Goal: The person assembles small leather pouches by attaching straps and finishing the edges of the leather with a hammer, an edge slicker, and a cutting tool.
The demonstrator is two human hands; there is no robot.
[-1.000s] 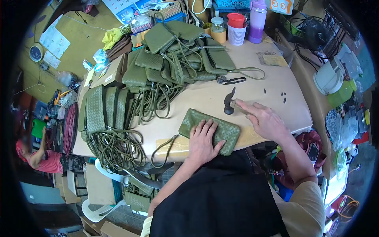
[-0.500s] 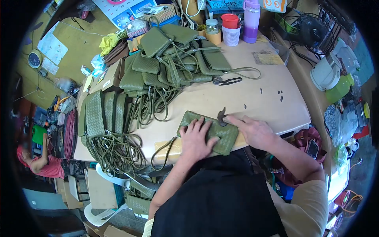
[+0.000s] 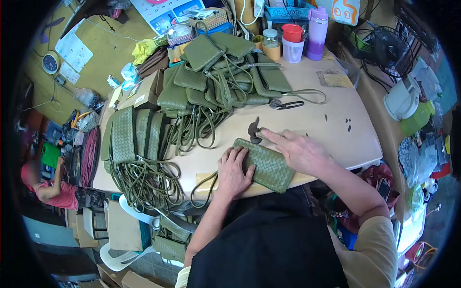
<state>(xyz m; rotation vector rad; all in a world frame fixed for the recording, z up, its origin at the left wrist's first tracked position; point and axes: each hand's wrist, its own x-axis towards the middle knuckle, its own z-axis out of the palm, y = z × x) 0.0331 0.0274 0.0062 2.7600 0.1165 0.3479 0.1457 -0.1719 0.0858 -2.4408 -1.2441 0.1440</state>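
A green woven-pattern pouch (image 3: 270,165) lies flat at the front edge of the table. My left hand (image 3: 233,169) rests at its left end, fingers stretched and thumb apart, fingertips touching the face. A cord wrist strap (image 3: 204,185) trails from beneath that hand. My right hand (image 3: 305,152) is closed around a small hammer, index finger stretched along the handle. The dark hammer head (image 3: 254,130) hangs just beyond the pouch's far left corner, apart from it. My palm hides most of the handle.
Green pouches (image 3: 206,81) with straps are heaped at the back. More pouches (image 3: 124,134) stand at left above tangled straps (image 3: 144,185). Black-handled snips (image 3: 288,104) lie behind my right hand. A purple bottle (image 3: 317,33) and red cup (image 3: 292,32) stand behind. A person (image 3: 53,187) is at far left.
The hammer has moved left and off the pouch, to beyond its far edge. My left hand has slid from the pouch's middle to its left end. The view has shifted slightly.
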